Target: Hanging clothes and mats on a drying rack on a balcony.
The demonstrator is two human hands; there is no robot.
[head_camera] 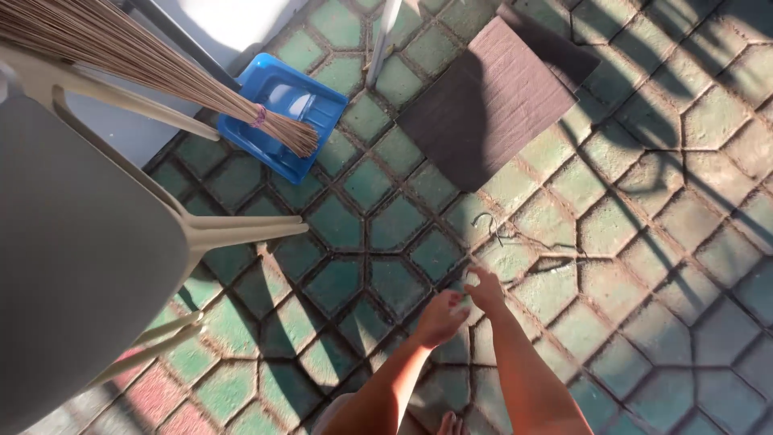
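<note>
Both grips are meeting at about 5 o'clock: left hand [439,318] and right hand [487,292] are pinching something small and pale [462,304] between them, can't tell what. Wire hanger [515,240] is lying on the paved floor [644,242] just past them at 12. Blue dustpan [282,113] and broom [161,68] are sitting way off at 10.

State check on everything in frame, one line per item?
left hand: closed around a small pale object, kind unclear
right hand: fingers pinching at the same object
wire hanger: lying flat on the pavers
blue dustpan: on the ground, open side up
stick broom: tilted, tips over the dustpan
cardboard sheet: flat
</note>
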